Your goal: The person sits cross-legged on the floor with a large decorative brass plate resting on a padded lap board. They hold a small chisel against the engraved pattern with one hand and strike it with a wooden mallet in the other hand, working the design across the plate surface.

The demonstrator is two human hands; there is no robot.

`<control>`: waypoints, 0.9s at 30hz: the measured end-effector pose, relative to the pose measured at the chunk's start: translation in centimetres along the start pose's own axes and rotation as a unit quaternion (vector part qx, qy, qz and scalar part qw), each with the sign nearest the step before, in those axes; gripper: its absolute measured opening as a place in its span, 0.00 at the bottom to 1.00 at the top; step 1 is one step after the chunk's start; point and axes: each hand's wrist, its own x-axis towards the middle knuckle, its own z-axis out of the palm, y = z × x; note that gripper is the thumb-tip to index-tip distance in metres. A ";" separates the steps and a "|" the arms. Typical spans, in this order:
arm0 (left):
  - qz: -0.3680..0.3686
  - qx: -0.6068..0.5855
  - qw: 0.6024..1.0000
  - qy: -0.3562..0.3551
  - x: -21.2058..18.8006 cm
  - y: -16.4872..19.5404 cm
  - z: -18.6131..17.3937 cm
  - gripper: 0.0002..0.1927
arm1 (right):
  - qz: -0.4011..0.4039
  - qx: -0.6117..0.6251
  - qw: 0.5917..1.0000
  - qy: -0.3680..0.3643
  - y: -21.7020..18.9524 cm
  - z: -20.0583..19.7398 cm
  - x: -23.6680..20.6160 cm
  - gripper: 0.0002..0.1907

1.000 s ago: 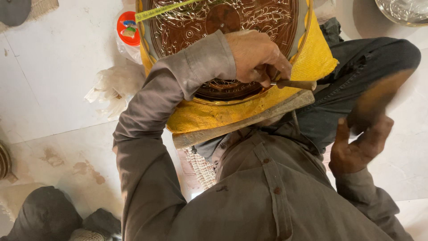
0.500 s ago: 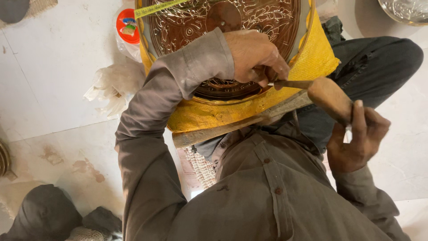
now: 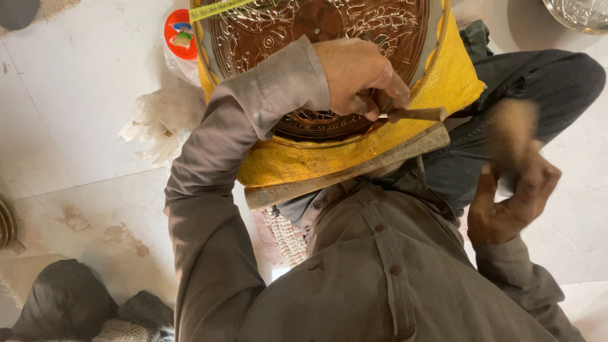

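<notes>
Left hand (image 3: 358, 76): it rests on the brass tray and its fingers pinch a thin metal chisel tight, near the chisel's tip
Chisel (image 3: 415, 114): it lies almost flat, its tip sits under the fingers on the tray's rim and its blunt end pokes out toward the right hand
Right hand (image 3: 510, 202): it is up in the air, away from the tray, with its fingers curled around the handle of a wooden mallet
Mallet (image 3: 512, 130): its head looks blurry, so it is moving fast, and it is near the blunt end of the chisel but not touching it
Brass tray (image 3: 329, 25): round and shiny, with leaves and curls cut into it, it sits on a yellow cushion (image 3: 456, 76) on the person's lap, and a wooden board (image 3: 342, 174) lies under the cushion
Around it: a plastic bag (image 3: 161, 117) and a small pot with an orange lid (image 3: 177, 31) lie on the white tile floor (image 3: 76, 95), left of the tray

Danger to fingers: the fingers sit very close to the chisel's end, so a mallet hit that goes a bit wide could hurt them
Danger of a slip: the chisel lies so flat that a hard hit could make it skid and scratch the pretty pattern
Danger of a wobble: the cushion is soft and it sits on a lap, so the tray could tip or slide if a knee moves
Danger of a bad mark: a hit that is too strong could dent the thin rim
</notes>
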 end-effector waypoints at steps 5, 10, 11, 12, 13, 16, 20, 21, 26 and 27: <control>-0.028 0.007 1.000 0.003 0.0 0.0 0.1 0.13 | -0.047 -0.024 0.999 -0.007 -0.6 -0.3 0.4 0.32; -0.030 0.018 0.999 -0.028 -0.3 -0.2 0.0 0.15 | -0.039 -0.002 0.999 -0.011 -0.6 -0.4 0.1 0.34; -0.028 0.016 0.999 -0.027 -0.4 -0.3 0.0 0.14 | -0.065 -0.064 0.996 -0.025 -0.4 -0.4 -0.1 0.35; -0.024 0.016 0.999 -0.026 -0.6 -0.4 -0.1 0.14 | -0.043 -0.015 0.999 -0.006 -0.2 -0.4 -0.2 0.33; -0.021 0.015 0.999 -0.025 -0.7 -0.5 -0.1 0.14 | -0.021 0.034 0.999 0.011 0.0 -0.2 -0.4 0.31; -0.006 -0.034 0.999 0.001 -0.7 -0.8 0.1 0.13 | -0.037 0.046 0.998 0.030 0.9 -0.2 -0.5 0.32; 0.052 -0.014 0.998 0.039 -0.7 -0.8 0.0 0.19 | -0.023 0.060 0.998 0.022 1.2 -0.5 -0.3 0.35; 0.023 -0.010 1.000 0.019 -0.8 -0.8 0.0 0.18 | -0.018 0.059 0.998 0.013 1.1 -0.6 -0.3 0.35; 0.059 0.005 0.998 0.034 -0.8 -0.5 -0.2 0.19 | -0.010 0.027 0.999 -0.029 0.2 -1.1 -0.6 0.33; 0.050 0.000 0.998 0.028 -0.8 -0.5 -0.2 0.19 | -0.007 0.031 0.999 -0.028 0.0 -0.9 -0.7 0.34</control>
